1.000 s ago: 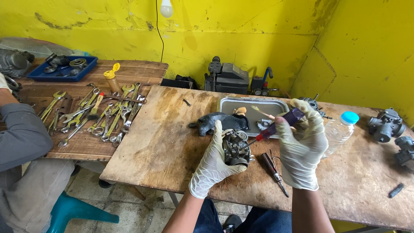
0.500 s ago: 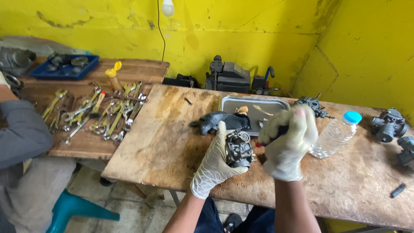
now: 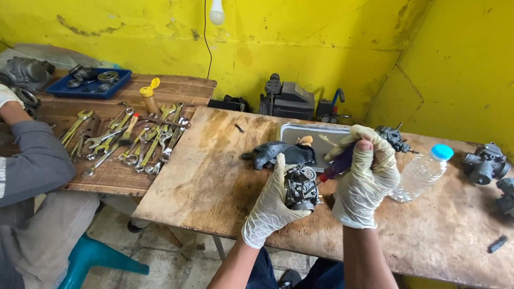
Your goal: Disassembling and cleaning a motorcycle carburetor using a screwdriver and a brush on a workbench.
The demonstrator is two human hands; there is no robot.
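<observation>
Rough yellow walls close in a corner behind a worn, stained plywood tabletop (image 3: 214, 182). Above its near edge, the left hand (image 3: 272, 206), in a pale latex glove, cups a small grey metal carburettor (image 3: 300, 187), fingers curled round its left side and thumb raised beside it. The right hand (image 3: 365, 179), gloved the same way, has its fingers wrapped tight about the purple-and-red handle of a screwdriver (image 3: 334, 168), whose tip meets the carburettor's top right. Just behind the carburettor lie a crumpled dark rag (image 3: 278, 153) and a shallow steel tray (image 3: 310, 134). To the carburettor's right lies a clear plastic bottle with a blue cap (image 3: 420, 172). Well to its left, spanners (image 3: 126, 142) are spread on a slatted wooden bench (image 3: 182, 88), where another person's grey sleeve (image 3: 37, 160) rests.
</observation>
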